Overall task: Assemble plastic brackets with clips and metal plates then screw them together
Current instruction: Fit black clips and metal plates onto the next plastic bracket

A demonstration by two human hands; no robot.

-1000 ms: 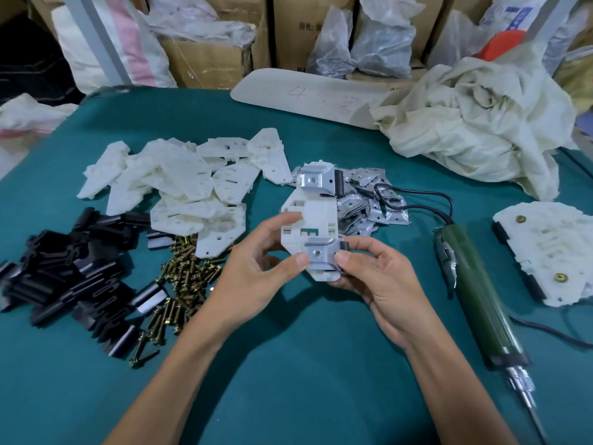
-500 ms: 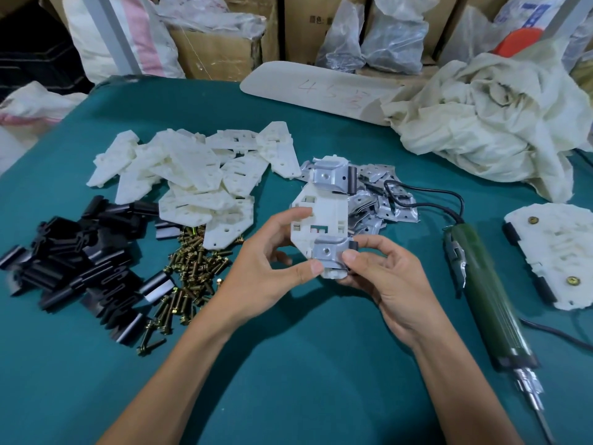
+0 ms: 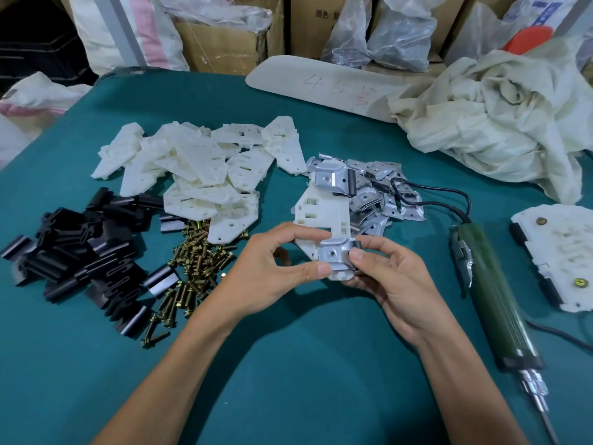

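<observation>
Both hands hold one white plastic bracket [image 3: 322, 216] just above the worktop [image 3: 288, 364], tilted up toward the person so its face can be checked. The left hand [image 3: 272, 271] pinches the bracket's near-left edge between thumb and forefinger to steady it. The right hand [image 3: 382, 277] pinches the near metal plate [image 3: 335, 256] against the bracket, apparently pressing it into its seat. A second metal plate [image 3: 330, 179] with a black clip beside it sits on the far end. Brass screws [image 3: 192, 261] lie left of the left hand, the green electric screwdriver [image 3: 491, 293] right of the right hand, both close for fastening.
</observation>
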